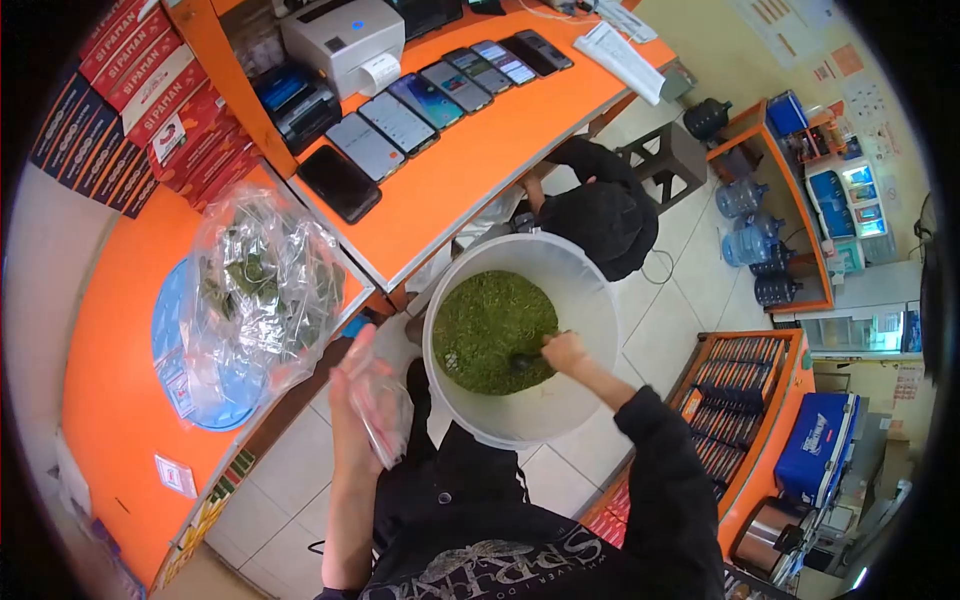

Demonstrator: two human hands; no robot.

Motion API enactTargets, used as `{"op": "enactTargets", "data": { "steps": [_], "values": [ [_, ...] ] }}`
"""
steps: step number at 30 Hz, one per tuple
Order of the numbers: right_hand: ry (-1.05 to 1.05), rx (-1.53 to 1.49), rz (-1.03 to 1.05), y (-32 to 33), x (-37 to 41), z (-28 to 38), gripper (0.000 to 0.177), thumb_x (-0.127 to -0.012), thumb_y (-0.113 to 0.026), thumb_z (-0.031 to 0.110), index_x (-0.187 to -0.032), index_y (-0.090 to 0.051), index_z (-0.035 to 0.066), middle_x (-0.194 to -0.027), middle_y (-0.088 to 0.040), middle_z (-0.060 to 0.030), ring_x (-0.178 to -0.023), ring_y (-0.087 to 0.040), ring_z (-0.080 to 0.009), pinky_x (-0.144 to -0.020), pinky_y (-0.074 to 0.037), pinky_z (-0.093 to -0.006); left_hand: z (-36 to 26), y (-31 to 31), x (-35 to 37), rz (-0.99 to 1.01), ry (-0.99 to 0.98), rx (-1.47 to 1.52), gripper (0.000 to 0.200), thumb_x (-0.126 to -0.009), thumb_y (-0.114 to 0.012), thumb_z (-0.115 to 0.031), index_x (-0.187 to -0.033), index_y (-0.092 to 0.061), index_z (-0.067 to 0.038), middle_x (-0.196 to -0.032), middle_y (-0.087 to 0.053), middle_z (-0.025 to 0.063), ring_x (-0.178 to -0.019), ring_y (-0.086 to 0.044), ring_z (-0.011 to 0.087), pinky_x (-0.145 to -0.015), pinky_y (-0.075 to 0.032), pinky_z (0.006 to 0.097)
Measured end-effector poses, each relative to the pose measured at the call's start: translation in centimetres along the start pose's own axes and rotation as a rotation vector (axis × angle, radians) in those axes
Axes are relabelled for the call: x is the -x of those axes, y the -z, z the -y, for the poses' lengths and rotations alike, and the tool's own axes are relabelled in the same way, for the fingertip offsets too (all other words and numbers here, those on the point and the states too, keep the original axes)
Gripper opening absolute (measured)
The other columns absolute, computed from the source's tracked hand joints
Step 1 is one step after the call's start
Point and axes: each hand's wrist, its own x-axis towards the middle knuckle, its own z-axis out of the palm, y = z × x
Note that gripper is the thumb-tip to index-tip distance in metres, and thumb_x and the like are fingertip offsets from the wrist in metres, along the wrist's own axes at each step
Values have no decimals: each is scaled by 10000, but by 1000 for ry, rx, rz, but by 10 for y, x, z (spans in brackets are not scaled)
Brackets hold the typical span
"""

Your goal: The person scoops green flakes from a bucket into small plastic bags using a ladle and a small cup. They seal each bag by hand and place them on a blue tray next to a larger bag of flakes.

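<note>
My right hand point(566, 351) reaches into a white bucket point(590, 290) and grips a dark scoop point(524, 360) that sits in green ground material point(490, 325). My left hand point(360, 380) holds a small clear plastic bag point(383, 410), raised to the left of the bucket. A large clear bag point(262, 285) filled with small packets of green stuff lies on the orange counter point(110, 380), left of my left hand.
Several phones point(430, 100) lie in a row on the upper orange counter beside a white label printer point(345, 40). Another person in black point(600, 205) crouches behind the bucket. Red boxes point(150, 80) are stacked at the top left. Water jugs point(745, 235) stand at the right.
</note>
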Motion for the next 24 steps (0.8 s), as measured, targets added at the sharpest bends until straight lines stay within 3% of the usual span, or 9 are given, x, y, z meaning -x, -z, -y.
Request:
{"op": "enactTargets", "data": {
  "steps": [2, 5, 11, 14, 15, 18, 19, 22, 24],
  "values": [
    [15, 71, 70, 1, -1, -8, 195, -814, -521, 154, -917, -686, 136, -966, -666, -64, -913, -642, -251, -723, -504, -384, 6, 21, -10, -36, 3, 120, 729, -827, -461, -614, -1310, -389, -73, -815, -491, 19, -423, -324, 39, -346, -248, 170],
    [81, 146, 241, 20, 11, -11, 210, -805, -543, 184, -950, -695, 173, -1005, -669, -44, -965, -629, -220, -744, -500, -356, 9, 37, -12, -60, 81, 294, 658, -860, -427, -573, -1294, -397, -79, -813, -496, 19, -424, -327, 47, -343, -251, 171],
    [107, -79, 224, 32, 42, -24, 326, -784, -507, 219, -1045, -671, 325, -965, -677, -26, -925, -635, -233, -755, -503, -374, 7, 32, -10, 16, -3, 223, 562, -878, -439, -440, -1314, -369, -92, -856, -497, 31, -462, -341, 48, -372, -263, 171],
    [61, -298, 165, 46, 69, -23, 334, -755, -505, 241, -1027, -683, 316, -869, -686, -35, -874, -638, -230, -724, -502, -352, 12, 11, -9, -119, -164, -185, 566, -862, -495, -360, -1333, -345, -84, -965, -517, 55, -508, -345, 35, -400, -250, 159],
    [69, -409, 129, 52, 81, -24, 325, -742, -510, 245, -1005, -692, 305, -836, -686, -36, -840, -639, -223, -704, -500, -345, 15, 13, -10, -60, -229, -198, 665, -745, -691, -151, -1318, -363, -75, -1117, -504, 88, -608, -480, 74, -501, -405, 205],
    [86, -698, -10, 85, 125, -21, 312, -707, -519, 251, -949, -715, 272, -757, -683, -31, -744, -639, -201, -648, -492, -328, 35, 10, -21, 92, -831, -968, 708, -663, -761, -85, -1285, -423, -96, -1156, -499, 98, -855, -565, 163, -699, -478, 285],
    [85, -766, -70, 108, 146, -19, 312, -699, -517, 250, -937, -718, 263, -743, -682, -26, -715, -636, -194, -632, -488, -326, 36, -3, -11, 115, -725, -928, 650, -629, -782, -91, -1215, -501, -104, -1117, -529, 104, -1046, -534, 247, -858, -451, 350],
    [41, -774, -377, 165, 208, -10, 310, -670, -522, 214, -901, -728, 237, -756, -687, -19, -654, -632, -192, -590, -480, -322, 50, -19, -9, 252, -799, -1234, 617, -611, -782, -94, -1177, -535, -91, -1054, -558, 101, -965, -576, 248, -808, -478, 328],
    [3, -691, -571, 201, 242, -4, 296, -658, -539, 193, -881, -730, 226, -707, -669, -9, -631, -624, -194, -568, -474, -319, 60, -31, -10, 339, -794, -1249, 626, -600, -780, -91, -1180, -543, -91, -1029, -567, 96, -924, -591, 247, -784, -487, 321]
  ]
}}
